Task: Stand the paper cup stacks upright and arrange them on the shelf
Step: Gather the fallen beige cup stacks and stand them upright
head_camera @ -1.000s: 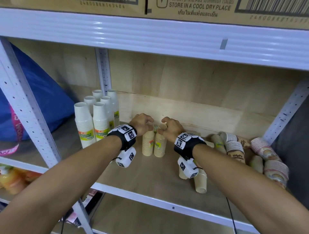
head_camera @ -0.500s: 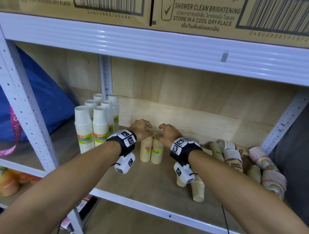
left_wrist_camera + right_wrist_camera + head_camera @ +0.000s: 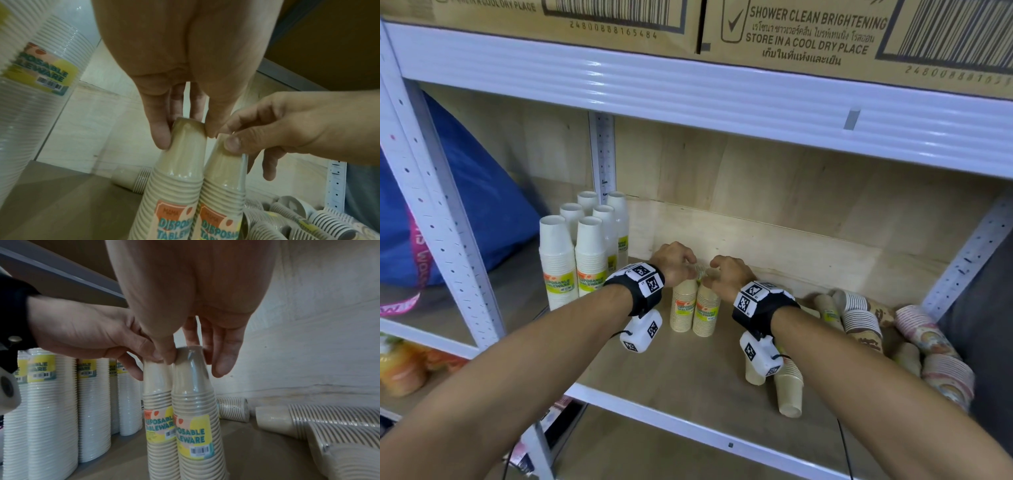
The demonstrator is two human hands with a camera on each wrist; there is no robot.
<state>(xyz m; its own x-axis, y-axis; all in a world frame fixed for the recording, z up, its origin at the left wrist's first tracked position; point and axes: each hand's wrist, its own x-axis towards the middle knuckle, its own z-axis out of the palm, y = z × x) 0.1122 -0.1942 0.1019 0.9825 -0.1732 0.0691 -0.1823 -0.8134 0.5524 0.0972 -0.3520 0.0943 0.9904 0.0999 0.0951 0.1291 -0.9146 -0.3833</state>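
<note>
Two beige paper cup stacks stand upright, side by side and touching, mid-shelf. My left hand [image 3: 675, 264] grips the top of the left beige stack [image 3: 682, 306] from above, thumb and fingers curled round it [image 3: 186, 139]. My right hand [image 3: 726, 278] pinches the top of the right beige stack [image 3: 707, 310] the same way [image 3: 190, 369]. In the right wrist view the left hand [image 3: 82, 337] holds the left beige stack [image 3: 158, 386]. In the left wrist view the right hand [image 3: 267, 129] holds the right beige stack [image 3: 223, 162].
Several tall white cup stacks [image 3: 582, 260] stand upright at the left by the shelf post. Striped and patterned stacks [image 3: 859, 318] lie tumbled at the right. A beige stack [image 3: 787, 387] lies near the front edge of the shelf board [image 3: 681, 387]. Cardboard boxes sit overhead.
Both hands stay on the tops of the two beige stacks, which keep their place beside each other. Only the head view has shifted a little.
</note>
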